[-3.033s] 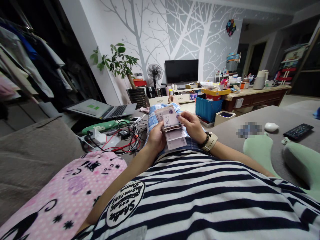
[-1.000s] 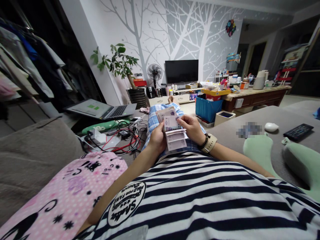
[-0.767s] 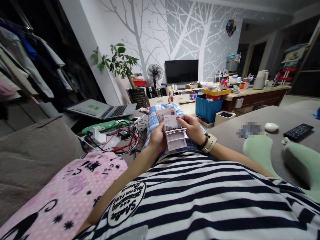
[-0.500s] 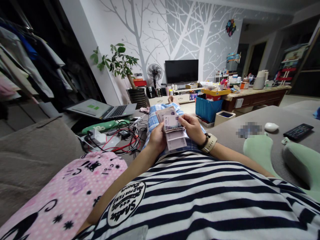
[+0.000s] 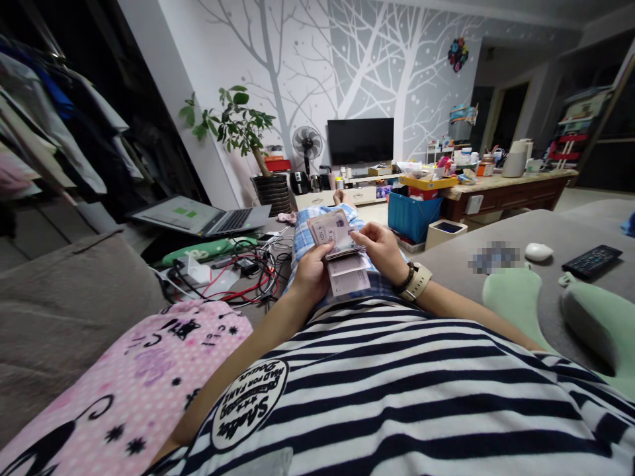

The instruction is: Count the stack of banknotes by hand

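A stack of pale purple banknotes [image 5: 339, 233] is held over my lap, above the blue checked cloth [image 5: 303, 228] on my legs. My left hand [image 5: 312, 272] is closed around the stack's near left side, its thumb pressed on top. At the right edge my right hand [image 5: 383, 250] pinches the notes between thumb and fingers; how many it grips is hidden. The lower ends of some notes [image 5: 350, 283] fan out and hang towards my striped shirt [image 5: 377, 357]. A beige watch [image 5: 419, 281] and a dark bead bracelet are on my right wrist.
To the left lie tangled cables [image 5: 255, 274], an open laptop [image 5: 208, 218] and a pink blanket [image 5: 163, 357]. On the grey sofa at right are a white mouse [image 5: 538, 252], a black remote [image 5: 592, 262] and a green cushion [image 5: 513, 297]. A blue bin [image 5: 413, 215] stands ahead.
The note that lay across the front of the stack now lies up against the others at the top, its print showing beside theirs. My right hand has shifted slightly left; my left hand stays put.
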`<state>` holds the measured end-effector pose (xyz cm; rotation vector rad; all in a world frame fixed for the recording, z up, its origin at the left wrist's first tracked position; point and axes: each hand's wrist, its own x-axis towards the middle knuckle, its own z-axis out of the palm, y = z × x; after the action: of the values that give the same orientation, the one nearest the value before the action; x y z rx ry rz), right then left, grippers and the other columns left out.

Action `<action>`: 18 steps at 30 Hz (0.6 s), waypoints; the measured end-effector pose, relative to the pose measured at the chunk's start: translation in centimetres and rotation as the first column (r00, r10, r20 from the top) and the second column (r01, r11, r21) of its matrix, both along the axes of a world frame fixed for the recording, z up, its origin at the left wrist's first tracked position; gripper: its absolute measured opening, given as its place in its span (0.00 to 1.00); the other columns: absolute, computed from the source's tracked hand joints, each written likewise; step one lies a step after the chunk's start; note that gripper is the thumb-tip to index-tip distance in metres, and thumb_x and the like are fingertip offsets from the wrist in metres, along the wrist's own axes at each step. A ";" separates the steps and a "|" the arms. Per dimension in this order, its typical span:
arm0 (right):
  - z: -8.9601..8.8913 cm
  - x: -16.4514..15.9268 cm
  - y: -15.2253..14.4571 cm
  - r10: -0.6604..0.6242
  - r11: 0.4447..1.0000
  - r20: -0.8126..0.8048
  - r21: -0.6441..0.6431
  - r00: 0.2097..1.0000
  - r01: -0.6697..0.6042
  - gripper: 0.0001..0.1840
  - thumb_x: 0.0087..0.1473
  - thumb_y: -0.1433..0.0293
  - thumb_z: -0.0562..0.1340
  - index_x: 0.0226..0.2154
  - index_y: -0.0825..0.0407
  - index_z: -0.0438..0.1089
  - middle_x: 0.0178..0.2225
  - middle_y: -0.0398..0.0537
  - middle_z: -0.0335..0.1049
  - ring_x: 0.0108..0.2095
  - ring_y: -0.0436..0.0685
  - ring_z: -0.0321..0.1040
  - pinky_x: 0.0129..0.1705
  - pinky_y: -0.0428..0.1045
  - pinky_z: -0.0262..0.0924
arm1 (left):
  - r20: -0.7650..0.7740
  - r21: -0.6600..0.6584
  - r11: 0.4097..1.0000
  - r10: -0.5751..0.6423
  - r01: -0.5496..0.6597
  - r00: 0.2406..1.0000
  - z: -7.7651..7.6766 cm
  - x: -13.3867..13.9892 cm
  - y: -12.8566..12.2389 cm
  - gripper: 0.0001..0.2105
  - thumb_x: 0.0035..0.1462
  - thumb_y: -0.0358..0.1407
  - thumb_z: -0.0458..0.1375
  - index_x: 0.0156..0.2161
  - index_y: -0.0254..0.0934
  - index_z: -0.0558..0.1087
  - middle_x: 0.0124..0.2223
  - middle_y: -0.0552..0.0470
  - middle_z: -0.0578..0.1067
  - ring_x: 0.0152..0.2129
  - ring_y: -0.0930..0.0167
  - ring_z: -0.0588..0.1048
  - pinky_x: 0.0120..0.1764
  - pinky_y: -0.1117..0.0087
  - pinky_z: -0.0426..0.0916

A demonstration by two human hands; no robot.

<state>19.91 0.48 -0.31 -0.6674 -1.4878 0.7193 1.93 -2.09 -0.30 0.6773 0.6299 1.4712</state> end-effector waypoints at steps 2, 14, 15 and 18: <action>-0.1 0.1 0.2 0.020 0.999 0.019 -0.025 1.000 -0.020 0.44 0.54 0.23 0.80 0.29 0.43 0.70 0.26 0.41 0.69 0.32 0.57 0.63 0.39 0.54 0.62 | -0.012 -0.002 1.000 0.023 -0.023 1.000 0.0 -0.1 -0.1 0.28 0.59 0.23 0.75 0.65 0.30 0.90 0.52 0.38 0.97 0.51 0.45 0.97 0.61 0.47 0.94; -0.3 0.2 0.5 0.026 0.999 0.043 0.025 0.999 -0.027 0.43 0.59 0.26 0.79 0.27 0.43 0.69 0.26 0.41 0.67 0.31 0.56 0.60 0.39 0.55 0.61 | 0.027 -0.028 1.000 -0.002 0.003 1.000 0.8 0.8 -0.5 0.26 0.72 0.32 0.72 0.72 0.33 0.88 0.54 0.37 0.97 0.52 0.47 0.97 0.61 0.47 0.94; -0.2 0.2 0.4 0.032 0.999 0.044 0.028 0.999 -0.033 0.43 0.59 0.25 0.79 0.27 0.43 0.69 0.26 0.41 0.66 0.32 0.56 0.59 0.39 0.55 0.61 | 0.040 -0.029 1.000 -0.006 0.007 0.999 0.9 1.0 -0.5 0.24 0.74 0.34 0.71 0.72 0.33 0.88 0.55 0.37 0.97 0.53 0.46 0.97 0.62 0.47 0.94; 0.1 0.2 -0.1 0.046 0.999 0.050 0.026 0.998 -0.048 0.43 0.59 0.26 0.78 0.27 0.43 0.68 0.26 0.40 0.62 0.33 0.57 0.58 0.38 0.54 0.59 | 0.057 -0.033 0.999 -0.007 0.009 0.998 1.1 1.2 -0.6 0.22 0.77 0.37 0.69 0.70 0.34 0.89 0.55 0.38 0.97 0.53 0.46 0.97 0.62 0.47 0.93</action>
<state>20.15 0.38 -0.25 -0.6351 -1.5605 0.7218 3.11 -2.69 0.80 0.6090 0.6062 1.4648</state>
